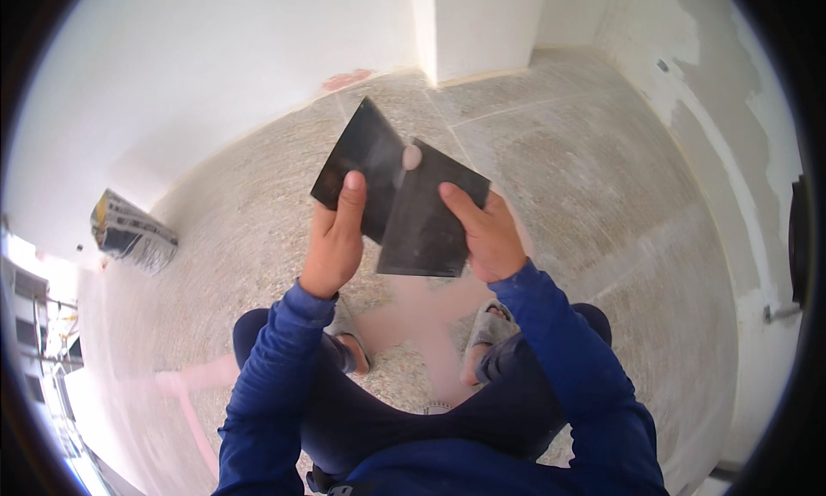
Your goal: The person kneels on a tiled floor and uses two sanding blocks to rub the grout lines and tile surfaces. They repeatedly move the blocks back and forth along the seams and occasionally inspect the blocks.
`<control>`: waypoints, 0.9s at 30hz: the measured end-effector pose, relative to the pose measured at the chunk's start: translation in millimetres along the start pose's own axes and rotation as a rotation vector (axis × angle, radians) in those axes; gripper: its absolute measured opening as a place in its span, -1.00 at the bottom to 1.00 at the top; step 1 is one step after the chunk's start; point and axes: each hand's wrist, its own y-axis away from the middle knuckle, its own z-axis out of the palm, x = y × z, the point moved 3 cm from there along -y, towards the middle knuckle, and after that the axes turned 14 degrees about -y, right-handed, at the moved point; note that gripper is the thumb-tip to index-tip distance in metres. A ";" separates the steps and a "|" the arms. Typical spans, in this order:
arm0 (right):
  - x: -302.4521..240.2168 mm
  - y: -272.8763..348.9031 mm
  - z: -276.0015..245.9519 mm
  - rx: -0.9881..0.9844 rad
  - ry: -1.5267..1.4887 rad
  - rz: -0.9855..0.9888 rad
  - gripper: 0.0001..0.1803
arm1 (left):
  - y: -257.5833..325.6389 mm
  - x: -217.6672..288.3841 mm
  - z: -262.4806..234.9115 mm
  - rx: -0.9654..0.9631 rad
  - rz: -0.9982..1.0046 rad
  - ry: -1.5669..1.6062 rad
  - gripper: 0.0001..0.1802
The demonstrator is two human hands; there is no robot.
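My left hand (337, 238) is closed on a dark, flat, four-cornered plate (375, 152), its thumb lying across the face. A second dark plate (422, 229) is in my right hand (492, 234), with the thumb pressed on it near its right edge. Both plates are tilted in front of me, and the right one overlaps the edge of the left. A small pale rounded lump (412, 157) shows where their upper edges meet; I cannot tell whether it is a fingertip or a dab of material. The other fingers are hidden behind the plates.
A printed bag (133, 232) stands on the rough floor (258, 203) by the left wall. Pink bands (422, 311) run across the floor beneath me, between my slippered feet. Grey patches mark the right wall (731, 83). A pillar (482, 31) juts out ahead.
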 end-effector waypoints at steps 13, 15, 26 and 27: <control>-156.0 9.9 -89.4 -0.214 -0.184 -0.132 -0.51 | -33.4 -58.4 -89.8 -0.194 -0.307 0.056 -0.29; -208.2 52.3 -156.0 -0.094 -0.013 -0.104 -0.50 | -47.2 -91.6 -124.6 -0.178 -0.385 0.041 -0.30; -192.8 298.3 -530.6 1.026 0.494 0.217 -0.47 | -84.4 -265.0 -304.3 -0.067 -0.832 -0.479 -0.09; -177.8 299.8 -552.2 0.949 0.683 0.285 -0.47 | -82.8 -272.2 -317.6 -0.068 -0.863 -0.535 -0.09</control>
